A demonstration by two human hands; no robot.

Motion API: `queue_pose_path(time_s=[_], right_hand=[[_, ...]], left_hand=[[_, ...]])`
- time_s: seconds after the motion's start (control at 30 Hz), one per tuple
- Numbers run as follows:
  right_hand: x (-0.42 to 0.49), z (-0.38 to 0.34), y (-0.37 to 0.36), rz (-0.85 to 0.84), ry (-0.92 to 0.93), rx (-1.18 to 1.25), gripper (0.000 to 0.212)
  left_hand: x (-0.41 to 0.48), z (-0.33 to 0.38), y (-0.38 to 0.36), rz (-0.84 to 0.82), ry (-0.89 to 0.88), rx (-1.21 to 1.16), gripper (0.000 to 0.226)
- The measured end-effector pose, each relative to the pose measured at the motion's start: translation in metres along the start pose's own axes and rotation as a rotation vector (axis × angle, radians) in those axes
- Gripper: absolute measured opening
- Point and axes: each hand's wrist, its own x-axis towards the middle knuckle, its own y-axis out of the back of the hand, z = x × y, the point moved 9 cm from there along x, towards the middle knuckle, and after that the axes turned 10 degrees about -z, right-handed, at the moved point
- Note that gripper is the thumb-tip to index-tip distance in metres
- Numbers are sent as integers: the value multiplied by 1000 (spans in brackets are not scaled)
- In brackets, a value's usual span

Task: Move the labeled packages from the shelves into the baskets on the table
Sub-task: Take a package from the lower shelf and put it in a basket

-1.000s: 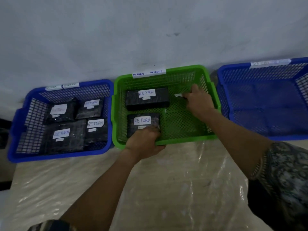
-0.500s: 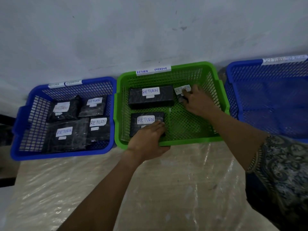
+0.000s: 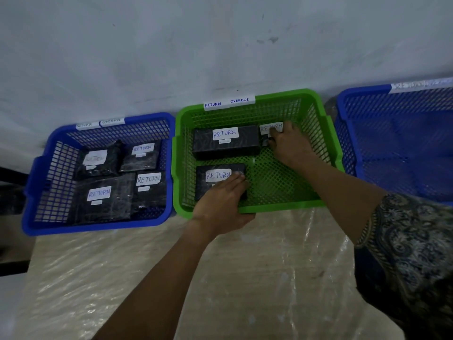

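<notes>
A green basket (image 3: 316, 111) tagged RETURN OVERDUE stands in the middle of the table. Inside lie three black packages with white RETURN labels. My left hand (image 3: 220, 204) rests flat on the near-left package (image 3: 208, 177), fingers straight over its right part. A longer package (image 3: 226, 141) lies at the back. My right hand (image 3: 291, 146) holds a small package (image 3: 268, 130) at the back right, fingers curled over it; most of it is hidden.
A blue basket (image 3: 36, 192) on the left holds several black RETURN packages. Another blue basket (image 3: 348, 133) stands at the right. Clear plastic sheet (image 3: 245, 278) covers the tabletop. A grey wall rises right behind the baskets.
My right hand has set the small package lower in the back right corner, its label now facing up. My left hand slid slightly further onto the near package.
</notes>
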Motion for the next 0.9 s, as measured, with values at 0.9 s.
queue_pose_path(time_s=[0.9], right_hand=[[-163, -81, 28, 157, -2, -25, 71]], left_hand=[[-106, -32, 45, 152, 182, 153, 118]])
